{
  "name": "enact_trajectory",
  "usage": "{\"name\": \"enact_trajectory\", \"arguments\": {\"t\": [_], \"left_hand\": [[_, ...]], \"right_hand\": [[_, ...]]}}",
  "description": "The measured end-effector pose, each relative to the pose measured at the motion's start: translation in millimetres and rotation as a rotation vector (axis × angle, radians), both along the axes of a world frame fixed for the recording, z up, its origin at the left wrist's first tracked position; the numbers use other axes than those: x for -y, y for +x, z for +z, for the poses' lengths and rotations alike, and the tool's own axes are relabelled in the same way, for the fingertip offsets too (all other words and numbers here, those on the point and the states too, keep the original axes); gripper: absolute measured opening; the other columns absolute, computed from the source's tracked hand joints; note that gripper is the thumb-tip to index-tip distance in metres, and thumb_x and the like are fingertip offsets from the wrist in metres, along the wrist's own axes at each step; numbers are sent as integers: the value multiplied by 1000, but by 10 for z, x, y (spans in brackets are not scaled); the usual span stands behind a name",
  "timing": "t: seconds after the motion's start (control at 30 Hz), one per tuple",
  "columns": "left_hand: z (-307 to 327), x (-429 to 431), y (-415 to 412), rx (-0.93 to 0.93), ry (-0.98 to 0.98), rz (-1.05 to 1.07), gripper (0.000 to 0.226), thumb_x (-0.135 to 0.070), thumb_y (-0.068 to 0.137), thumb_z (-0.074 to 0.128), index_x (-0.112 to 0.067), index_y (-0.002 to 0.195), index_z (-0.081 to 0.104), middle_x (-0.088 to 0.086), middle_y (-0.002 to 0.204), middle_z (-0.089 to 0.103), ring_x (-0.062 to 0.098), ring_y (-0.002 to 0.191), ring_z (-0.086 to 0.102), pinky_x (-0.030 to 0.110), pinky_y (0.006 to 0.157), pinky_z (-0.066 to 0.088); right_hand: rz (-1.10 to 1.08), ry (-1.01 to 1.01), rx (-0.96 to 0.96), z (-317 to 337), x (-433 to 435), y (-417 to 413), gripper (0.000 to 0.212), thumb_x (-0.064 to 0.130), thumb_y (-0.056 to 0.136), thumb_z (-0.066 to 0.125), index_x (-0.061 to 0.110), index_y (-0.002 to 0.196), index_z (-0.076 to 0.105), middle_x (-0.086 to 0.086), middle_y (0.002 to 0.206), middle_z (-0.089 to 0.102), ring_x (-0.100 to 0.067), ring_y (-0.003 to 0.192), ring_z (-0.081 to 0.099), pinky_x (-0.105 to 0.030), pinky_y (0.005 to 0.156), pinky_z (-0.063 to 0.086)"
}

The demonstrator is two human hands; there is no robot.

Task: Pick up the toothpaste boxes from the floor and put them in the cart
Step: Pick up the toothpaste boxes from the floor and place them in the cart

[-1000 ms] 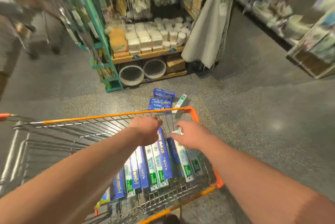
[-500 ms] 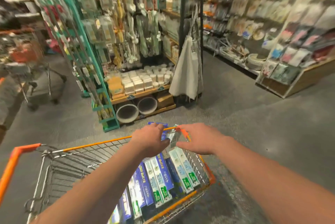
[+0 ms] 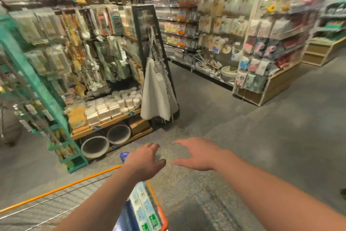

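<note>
Both my arms reach forward over the floor past the cart's front edge. My left hand [image 3: 145, 159] and my right hand [image 3: 194, 155] have spread fingers and hold nothing. The orange-rimmed wire cart [image 3: 61, 189] lies at the lower left. Several white and blue toothpaste boxes [image 3: 145, 210] stand in its right front corner. A blue toothpaste box [image 3: 124, 156] on the floor peeks out just left of my left hand; other boxes on the floor are hidden by my hands.
A teal display rack [image 3: 35, 84] stands at the left. Next to it is a wooden shelf [image 3: 106, 124] with white jars, round baskets [image 3: 95, 146] below and hanging cloths [image 3: 157, 92]. Store shelving [image 3: 262, 47] runs along the right. Grey floor [image 3: 262, 137] stretches ahead.
Both hands have let go of the boxes in the cart and moved forward past its front rim, fingers spread. My view has lifted toward the shelves.
</note>
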State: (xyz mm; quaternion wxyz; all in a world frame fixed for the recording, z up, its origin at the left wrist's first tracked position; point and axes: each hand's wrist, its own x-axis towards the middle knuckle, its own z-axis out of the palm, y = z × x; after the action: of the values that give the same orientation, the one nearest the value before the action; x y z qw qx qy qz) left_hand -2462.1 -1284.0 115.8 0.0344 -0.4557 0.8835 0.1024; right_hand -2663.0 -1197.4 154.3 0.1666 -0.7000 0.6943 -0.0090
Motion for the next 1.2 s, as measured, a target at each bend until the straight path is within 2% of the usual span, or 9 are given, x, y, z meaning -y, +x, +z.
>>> {"name": "enact_trajectory", "arguments": {"t": [0.1,0.2,0.33,0.47,0.53,0.7,0.9,1.2], "left_hand": [[-105,67,-581,-8,22,18,68,-64,91,46,-26,148,40,-4,148,46,23,129,50,39,99,46],[-154,206,-1011,-21,36,69,69,-65,92,46,-27,149,39,-4,149,45,24,130,49,43,100,47],[-170,505,-1286,-25,29,131,67,-62,92,49,-26,148,40,-4,146,47,23,126,52,40,95,47],[-328,1071,-1284,-18,58,225,62,-61,90,50,-24,140,46,-3,138,52,22,121,55,40,91,50],[-422,1407,-1291,-18,64,281,65,-62,91,49,-25,143,45,-5,140,51,21,121,55,40,93,49],[-576,2234,-1361,-27,80,385,63,-63,91,48,-24,141,46,-4,135,56,20,118,57,40,92,51],[-481,3326,-1371,4,112,502,69,-63,91,49,-24,147,41,-1,145,49,23,127,51,46,99,47],[-717,4456,-1330,-3,121,797,63,-63,90,48,-22,138,48,-2,138,53,20,122,55,44,95,50]], "right_hand": [[-5,20,15,-5,131,-613,87,76,88,51,33,159,26,4,161,38,-21,144,39,-44,113,39],[0,51,37,-66,359,-1094,90,79,85,51,34,159,26,5,160,40,-21,143,41,-43,112,40],[37,78,40,-242,813,-1426,89,77,86,52,32,159,28,5,158,42,-21,142,43,-42,112,40],[112,147,15,-485,1530,-1494,90,79,85,49,30,158,28,2,160,39,-23,142,42,-47,112,41],[167,167,12,-560,1979,-1495,92,79,84,49,31,159,24,3,161,37,-22,145,39,-47,114,39],[276,138,-14,-550,3156,-1462,90,75,87,52,30,159,25,3,161,38,-20,145,39,-47,114,39],[392,138,26,-403,4423,-1439,87,71,89,54,32,160,24,6,163,34,-16,146,36,-41,116,37],[697,144,-2,-737,6220,-1322,89,73,88,53,29,160,25,6,161,37,-17,144,39,-39,115,38]]}}
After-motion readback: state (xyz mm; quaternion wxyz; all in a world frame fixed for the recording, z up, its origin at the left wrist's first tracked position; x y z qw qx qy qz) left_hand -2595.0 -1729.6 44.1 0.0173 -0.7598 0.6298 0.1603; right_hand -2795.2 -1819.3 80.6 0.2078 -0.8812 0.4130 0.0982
